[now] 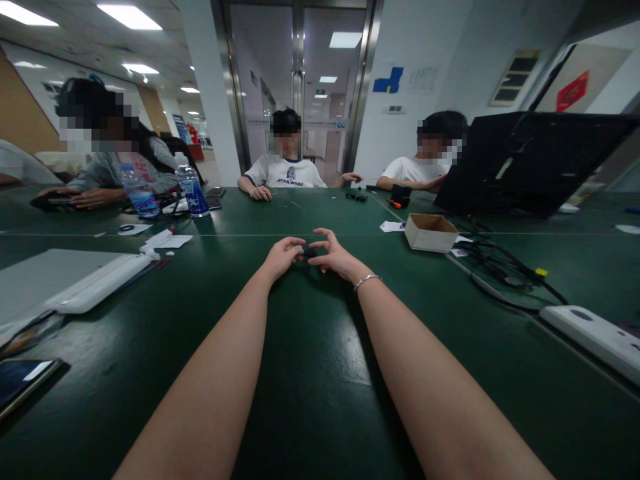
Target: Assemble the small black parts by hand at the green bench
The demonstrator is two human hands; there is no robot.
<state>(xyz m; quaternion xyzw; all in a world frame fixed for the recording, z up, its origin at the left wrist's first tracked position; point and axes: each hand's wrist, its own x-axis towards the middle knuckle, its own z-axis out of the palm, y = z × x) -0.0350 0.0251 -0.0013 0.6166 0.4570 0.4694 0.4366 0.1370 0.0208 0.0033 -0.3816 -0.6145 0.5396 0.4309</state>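
In the middle of the head view, my left hand is closed in a pinch on the left end of a small dark object. The object is short and blackish with a lighter bit by the left fingertips; it is too small to name. My right hand, with a silver bracelet at the wrist, faces it from the right. Its fingers are spread and curved around the object's right end; whether they touch it I cannot tell. Both hands are low over the dark green table.
To the right are an open cardboard box, tangled black cables, a white power strip and a large black monitor. Leftward lie a laptop, a phone and two bottles. Several people sit across the table.
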